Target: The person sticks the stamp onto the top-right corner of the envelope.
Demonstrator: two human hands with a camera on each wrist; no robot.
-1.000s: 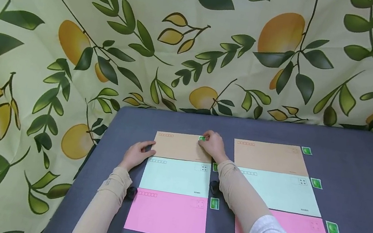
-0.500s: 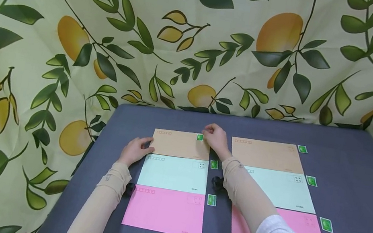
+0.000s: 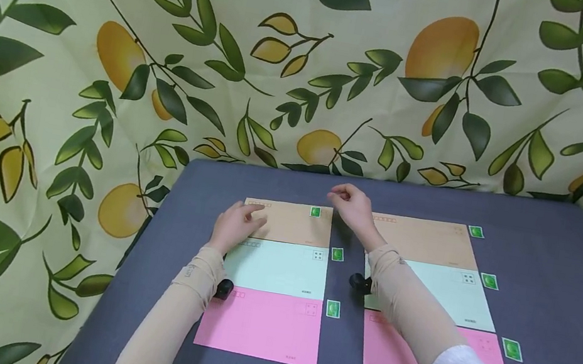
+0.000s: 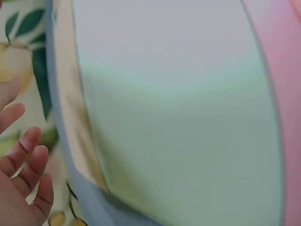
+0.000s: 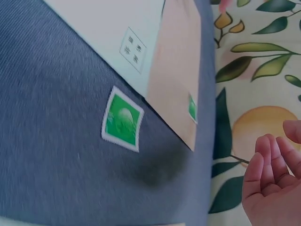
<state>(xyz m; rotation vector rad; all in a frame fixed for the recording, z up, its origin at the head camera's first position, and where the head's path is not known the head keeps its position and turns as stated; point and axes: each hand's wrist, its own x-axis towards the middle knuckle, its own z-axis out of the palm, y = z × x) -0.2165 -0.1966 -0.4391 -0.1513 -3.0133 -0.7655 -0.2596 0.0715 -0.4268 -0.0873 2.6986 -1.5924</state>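
Note:
A brown envelope [image 3: 290, 227] lies at the top of the left column, with a green stamp [image 3: 315, 212] on its upper right corner. My left hand [image 3: 235, 224] hovers over that envelope's left end, fingers loosely bent and holding nothing. Beyond its right edge, my right hand [image 3: 353, 208] is raised above the table, fingers loosely curled and bare in the right wrist view. Below the brown envelope lie a mint envelope [image 3: 277, 272] and a pink envelope [image 3: 268, 328]. A second green stamp [image 5: 123, 120] lies beside the mint one, and another stamp [image 3: 333, 309] beside the pink one.
A right column holds another brown envelope [image 3: 425, 241], mint envelope [image 3: 440, 291] and pink envelope [image 3: 390, 353], partly covered by my right arm. Green stamps [image 3: 489, 281] lie along its right side. The dark table [image 3: 570, 264] meets a leaf-patterned cloth [image 3: 201, 66] behind.
My right hand has let go of the stamp, which stays on the brown envelope, and has moved up and right. My left hand has lifted from the envelope's left edge and shifted right.

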